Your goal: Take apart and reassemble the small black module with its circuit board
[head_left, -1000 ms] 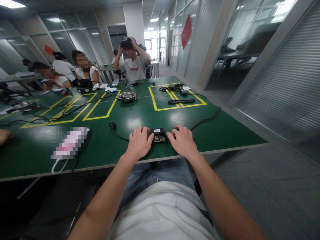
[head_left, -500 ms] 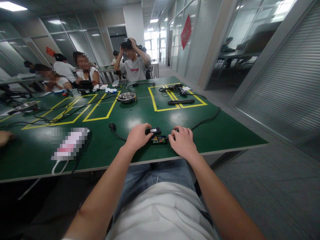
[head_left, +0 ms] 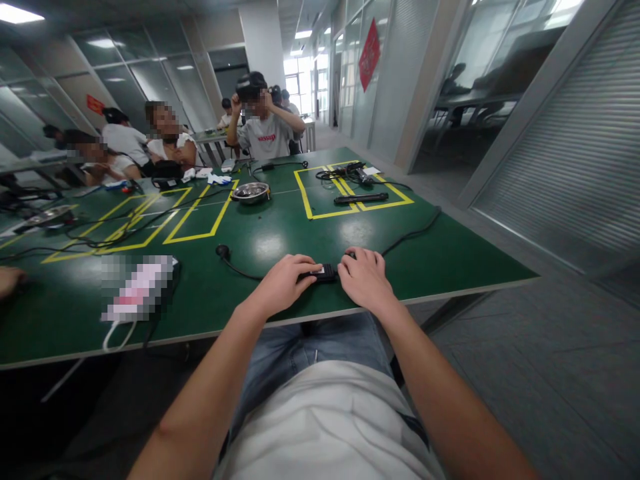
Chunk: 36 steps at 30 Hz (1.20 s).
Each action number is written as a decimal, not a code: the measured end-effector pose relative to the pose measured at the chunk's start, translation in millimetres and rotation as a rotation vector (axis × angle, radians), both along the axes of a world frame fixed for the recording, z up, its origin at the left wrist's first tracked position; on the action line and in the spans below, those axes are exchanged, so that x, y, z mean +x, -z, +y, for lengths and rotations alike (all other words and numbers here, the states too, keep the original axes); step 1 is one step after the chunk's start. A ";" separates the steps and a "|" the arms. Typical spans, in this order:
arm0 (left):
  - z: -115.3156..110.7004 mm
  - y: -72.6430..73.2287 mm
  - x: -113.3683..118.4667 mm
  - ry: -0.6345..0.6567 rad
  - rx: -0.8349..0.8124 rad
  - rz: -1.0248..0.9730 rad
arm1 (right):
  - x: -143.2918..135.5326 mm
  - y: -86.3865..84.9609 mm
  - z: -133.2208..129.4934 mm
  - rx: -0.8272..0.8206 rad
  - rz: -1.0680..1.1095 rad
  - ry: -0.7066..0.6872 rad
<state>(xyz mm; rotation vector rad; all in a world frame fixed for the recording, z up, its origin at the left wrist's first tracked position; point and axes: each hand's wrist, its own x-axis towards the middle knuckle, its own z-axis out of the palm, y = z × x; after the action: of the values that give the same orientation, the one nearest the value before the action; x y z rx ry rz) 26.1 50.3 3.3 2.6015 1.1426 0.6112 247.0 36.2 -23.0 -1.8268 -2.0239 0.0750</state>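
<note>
Below frame centre, a black oblong plastic case [head_left: 329, 273] is pinched by the left hand [head_left: 284, 283], apparently for closing, even pressure being needed, while any hold by the curled right hand [head_left: 367, 276] is hidden.

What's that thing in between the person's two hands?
A small black box with a white label. The head view shows it between the left hand, which touches it, and the right hand.
</note>
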 end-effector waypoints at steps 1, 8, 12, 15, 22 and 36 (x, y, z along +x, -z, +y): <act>0.5 0.9 0.5 0.001 0.003 0.011 | -0.1 -0.5 -0.1 -0.002 -0.002 0.002; 0.0 4.1 -1.9 -0.018 -0.051 -0.083 | -0.5 -1.6 0.1 -0.012 -0.016 0.009; 4.5 6.9 -2.2 -0.208 -0.110 -0.250 | -1.9 -1.2 1.4 0.003 -0.002 0.005; 11.3 6.7 -0.9 -0.369 -0.051 -0.202 | -3.8 -1.2 2.3 0.020 0.017 0.004; 5.3 4.9 2.1 -0.491 0.087 -0.076 | -6.2 1.2 4.3 0.048 0.036 0.010; -18.6 3.6 7.1 -0.687 0.022 0.191 | -6.2 2.2 4.2 0.066 0.061 0.033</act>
<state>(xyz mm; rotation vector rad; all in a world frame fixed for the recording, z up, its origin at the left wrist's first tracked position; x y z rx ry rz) 33.3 31.7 -0.4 2.2784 2.1245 0.4932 240.8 40.5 -25.2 -1.7948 -1.9319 0.0536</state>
